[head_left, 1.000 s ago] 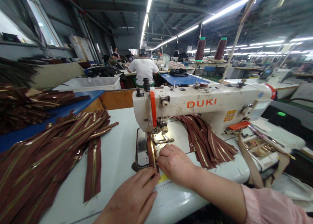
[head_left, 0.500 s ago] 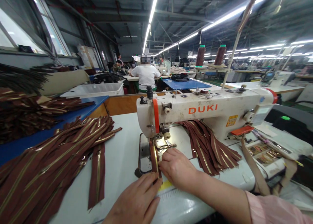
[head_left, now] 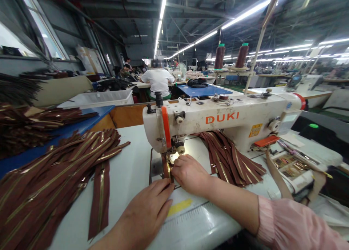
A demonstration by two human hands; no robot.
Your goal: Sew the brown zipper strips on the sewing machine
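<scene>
A brown zipper (head_left: pixel 168 169) with gold teeth lies lengthwise under the presser foot of the white sewing machine (head_left: pixel 223 115). My left hand (head_left: pixel 144 210) is closed on the zipper's near end, fingertips pressed down on it. Close on its right, my right hand (head_left: pixel 191 175) grips the zipper's edge with bent fingers just before the needle area. My fingers cover part of the zipper, and the needle tip cannot be made out. To the left of my hands lies a large heap of brown zippers (head_left: pixel 51 181), one of them (head_left: pixel 99 199) hanging toward me.
Behind the machine's arm, more brown zippers (head_left: pixel 229 159) fan out to the right. A small tray of metal parts (head_left: pixel 291 166) sits at the right. Thread cones (head_left: pixel 219 57) stand behind. A person in a white shirt (head_left: pixel 158 79) sits farther off, facing away.
Both hands have moved forward toward the needle with the zipper, whose near stretch has become shorter. The view has shifted slightly.
</scene>
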